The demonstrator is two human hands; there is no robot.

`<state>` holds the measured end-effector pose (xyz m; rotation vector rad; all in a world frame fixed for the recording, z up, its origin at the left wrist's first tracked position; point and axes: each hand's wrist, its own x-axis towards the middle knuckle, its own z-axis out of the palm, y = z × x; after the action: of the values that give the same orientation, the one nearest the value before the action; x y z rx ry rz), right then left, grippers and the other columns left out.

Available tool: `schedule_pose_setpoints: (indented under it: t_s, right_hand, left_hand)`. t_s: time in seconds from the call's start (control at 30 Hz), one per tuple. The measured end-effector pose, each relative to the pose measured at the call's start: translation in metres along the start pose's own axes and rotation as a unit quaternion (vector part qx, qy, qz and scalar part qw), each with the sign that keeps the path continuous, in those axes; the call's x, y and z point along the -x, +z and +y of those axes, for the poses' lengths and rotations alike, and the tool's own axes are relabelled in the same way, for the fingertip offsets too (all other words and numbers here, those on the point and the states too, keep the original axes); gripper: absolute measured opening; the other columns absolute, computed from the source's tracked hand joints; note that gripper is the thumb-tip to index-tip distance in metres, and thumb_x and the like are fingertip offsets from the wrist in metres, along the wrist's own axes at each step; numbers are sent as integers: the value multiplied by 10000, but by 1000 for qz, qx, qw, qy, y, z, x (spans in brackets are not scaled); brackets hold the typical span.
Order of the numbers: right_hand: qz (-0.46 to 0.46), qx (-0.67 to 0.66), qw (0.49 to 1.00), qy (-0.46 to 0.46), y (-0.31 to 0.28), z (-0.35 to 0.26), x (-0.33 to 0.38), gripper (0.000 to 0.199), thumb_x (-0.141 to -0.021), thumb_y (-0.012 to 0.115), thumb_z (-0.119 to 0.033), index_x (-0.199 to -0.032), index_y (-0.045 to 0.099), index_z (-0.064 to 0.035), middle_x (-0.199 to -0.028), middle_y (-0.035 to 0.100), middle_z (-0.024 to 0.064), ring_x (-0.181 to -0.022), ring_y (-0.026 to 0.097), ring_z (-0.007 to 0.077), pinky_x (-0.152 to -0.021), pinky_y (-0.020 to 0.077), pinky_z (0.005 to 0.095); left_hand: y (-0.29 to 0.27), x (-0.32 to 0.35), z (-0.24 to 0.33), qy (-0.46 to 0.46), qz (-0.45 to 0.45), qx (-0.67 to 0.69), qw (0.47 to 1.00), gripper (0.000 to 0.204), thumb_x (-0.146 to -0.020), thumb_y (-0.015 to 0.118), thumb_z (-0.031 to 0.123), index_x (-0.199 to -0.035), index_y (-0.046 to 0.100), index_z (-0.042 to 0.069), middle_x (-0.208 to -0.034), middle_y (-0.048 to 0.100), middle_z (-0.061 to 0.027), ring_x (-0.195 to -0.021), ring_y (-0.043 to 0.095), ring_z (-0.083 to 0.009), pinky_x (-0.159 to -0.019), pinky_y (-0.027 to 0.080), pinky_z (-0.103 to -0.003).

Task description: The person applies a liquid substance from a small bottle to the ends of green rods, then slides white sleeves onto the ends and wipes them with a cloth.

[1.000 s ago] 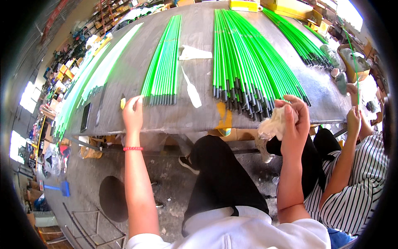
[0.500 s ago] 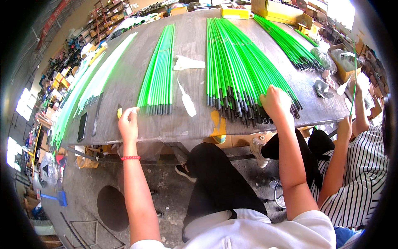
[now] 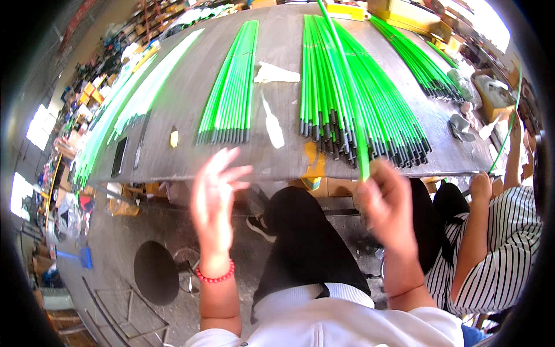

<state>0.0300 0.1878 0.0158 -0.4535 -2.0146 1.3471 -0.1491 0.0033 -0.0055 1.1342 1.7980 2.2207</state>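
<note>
My right hand (image 3: pixel 388 199) is closed around the near end of a green rod (image 3: pixel 347 69), which is drawn toward me and slants over the large fan of rods; motion blurs the hand. That fan of green rods (image 3: pixel 384 95) with black tips lies on the grey table (image 3: pixel 277 29). My left hand (image 3: pixel 217 182), with a red bead bracelet (image 3: pixel 215 276), hovers at the table's front edge, its fingers spread and nothing in them. Beyond it lies a smaller, neater row of green rods (image 3: pixel 231 81). A white squeeze bottle (image 3: pixel 274 128) with a thin nozzle lies between the two groups.
Paler rods (image 3: pixel 153 87) lie at the left beside a phone (image 3: pixel 119 156). A white cloth (image 3: pixel 277 73) and a small yellow piece (image 3: pixel 174 137) are on the table. More rods (image 3: pixel 416 58) lie far right. A co-worker in a striped shirt (image 3: pixel 500 243) sits at my right, holding a thin green rod.
My right hand has pulled a green rod off the large fan toward me. My left hand has left the table by the small row, moved right and spread its fingers.
</note>
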Motion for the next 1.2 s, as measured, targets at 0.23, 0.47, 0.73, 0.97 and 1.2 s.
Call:
schedule_pose_setpoints:
  t_s: [0.23,0.47,0.73,0.97,1.2]
  right_hand:
    - [-317,-42,947,-33,133,36,101,271,-837,625,-235,-870,447,-33,-593,572,146,-492,578,332,-445,452,417]
    - [-558,7,827,-65,182,59,177,274,-888,534,-316,-920,496,-46,-621,579,183,-556,577,376,-514,456,472]
    - [-422,-46,897,-121,155,57,126,299,-854,583,-355,-849,586,-56,-758,596,158,-671,592,346,-588,466,416]
    - [-10,87,991,-103,114,60,24,305,-781,654,-97,-1033,516,5,-964,557,188,-899,565,363,-781,460,383]
    - [62,220,951,-210,129,68,-55,622,-742,701,-164,-1254,383,-10,-1181,501,231,-1049,520,416,-830,468,440]
  left_hand:
    - [24,-10,40,-14,-21,122,992,579,-938,505,258,-1400,237,34,-1181,526,-213,-685,579,-142,-535,475,-224]
    - [-13,-18,52,-13,3,88,996,330,-931,492,78,-1246,410,27,-967,571,-124,-515,447,-46,-367,287,-150]
    - [-33,30,63,-167,-27,187,968,295,-924,505,92,-1205,452,21,-933,583,-126,-501,456,-46,-339,298,-140]
    - [-22,82,48,-209,56,331,918,311,-913,521,85,-1204,445,7,-916,576,-145,-477,440,-34,-318,312,-134]
    - [-18,96,47,-206,62,355,910,325,-900,487,17,-1217,426,-17,-929,566,-186,-466,434,-41,-339,292,-138]
